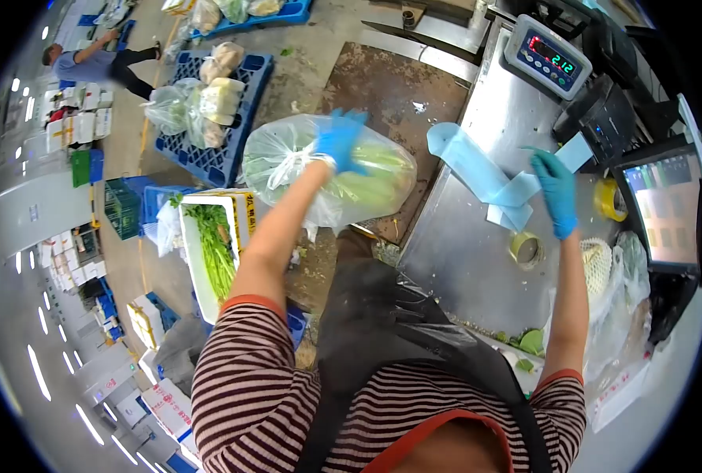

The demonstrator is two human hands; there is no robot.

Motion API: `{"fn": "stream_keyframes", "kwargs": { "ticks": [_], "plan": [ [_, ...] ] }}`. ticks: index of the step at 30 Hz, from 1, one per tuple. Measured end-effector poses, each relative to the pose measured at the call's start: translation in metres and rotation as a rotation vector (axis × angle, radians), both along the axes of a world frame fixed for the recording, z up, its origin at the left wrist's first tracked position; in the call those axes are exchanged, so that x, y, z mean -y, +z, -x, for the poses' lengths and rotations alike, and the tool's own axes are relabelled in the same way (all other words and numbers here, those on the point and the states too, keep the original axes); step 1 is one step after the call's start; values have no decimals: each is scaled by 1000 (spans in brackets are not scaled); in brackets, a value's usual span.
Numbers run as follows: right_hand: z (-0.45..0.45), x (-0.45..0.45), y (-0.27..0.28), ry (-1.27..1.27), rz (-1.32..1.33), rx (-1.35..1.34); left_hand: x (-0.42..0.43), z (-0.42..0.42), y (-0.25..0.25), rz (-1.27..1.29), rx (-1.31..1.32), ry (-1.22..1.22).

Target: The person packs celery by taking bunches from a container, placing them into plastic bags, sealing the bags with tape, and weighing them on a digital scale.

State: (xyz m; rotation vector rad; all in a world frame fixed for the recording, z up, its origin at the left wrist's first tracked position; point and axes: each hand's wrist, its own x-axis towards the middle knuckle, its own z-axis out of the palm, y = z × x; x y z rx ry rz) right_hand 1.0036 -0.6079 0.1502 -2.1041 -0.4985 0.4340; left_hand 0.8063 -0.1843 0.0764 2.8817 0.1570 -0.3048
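Observation:
My left hand (341,143), in a blue glove, lies with fingers spread on a large clear plastic bag (288,162) of pale green, long-stalked vegetables (378,173). The bag's gathered neck shows beside my left wrist. My right hand (554,189), in a teal glove, is over the metal counter with its fingers stretched out. It is beside a light blue paper strip (469,165) that leads back to a black printer (591,118). Whether the right fingers touch the strip I cannot tell.
A scale display (548,57) reads 2.12. Tape rolls (526,249) and a monitor (664,206) are at right. A foam box (197,276) of leafy greens and a blue pallet (236,118) with bagged produce stand at left. Another person (98,65) is farther off.

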Motion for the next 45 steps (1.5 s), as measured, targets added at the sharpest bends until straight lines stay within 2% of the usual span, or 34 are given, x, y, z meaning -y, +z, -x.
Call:
{"fn": "stream_keyframes", "kwargs": {
  "ticks": [1,2,3,4,5,7,9,11,13,15,16,17,19,20,23,26,29,33,34,35,36,38,39,41,43,45],
  "plan": [
    [20,-26,5,25,-10,-37,-44,29,-24,-96,-480,43],
    [36,-48,0,64,0,-66,-62,55,-15,-305,-676,-123],
    [50,-71,-9,102,8,-94,-89,82,-55,-250,-1007,-171],
    [65,-97,-17,136,21,-54,-95,109,-68,-103,-967,-188],
    [81,-125,-22,171,33,-18,-86,129,-57,-25,-849,-152],
    [113,-191,-24,193,55,-1,-62,158,-40,-32,-634,-104],
    [133,-252,-65,252,40,328,-51,184,-46,-6,-392,-52],
    [145,-316,-105,268,188,538,-46,197,-47,35,-295,20],
    [157,-366,-166,263,287,585,-42,205,-48,45,-259,71],
    [193,-393,-232,431,505,422,-40,213,-53,53,-230,119],
    [210,-398,-253,514,615,330,-41,219,-59,96,-215,139],
    [234,-393,-259,504,574,423,-42,225,-63,142,-204,156],
    [286,-375,-250,474,488,621,-47,236,-70,214,-226,164],
    [289,-362,-241,631,614,429,-50,239,-73,241,-259,156],
    [281,-328,-195,738,839,274,-59,253,-76,291,-234,115],
    [266,-326,-189,453,698,218,-65,260,-82,321,-174,69],
    [264,-382,-175,271,467,391,-70,256,-77,332,-200,37],
    [282,-377,-241,634,679,259,-69,255,-74,418,-233,84],
    [281,-382,-234,648,756,253,-72,258,-78,418,-212,106],
    [274,-374,-242,723,723,290,-73,258,-81,421,-194,126],
    [263,-372,-212,853,774,218,-75,258,-73,457,-210,191],
    [244,-336,-201,940,692,271,-87,252,-54,527,-220,312],
    [231,-325,-184,991,794,317,-96,246,-43,571,-207,367],
    [206,-290,-173,903,790,180,-117,230,-5,613,-104,425],
    [185,-274,-151,648,508,87,-141,222,30,690,56,482],
    [188,-293,-104,360,351,-14,-188,223,62,786,284,549]
  ]
}}
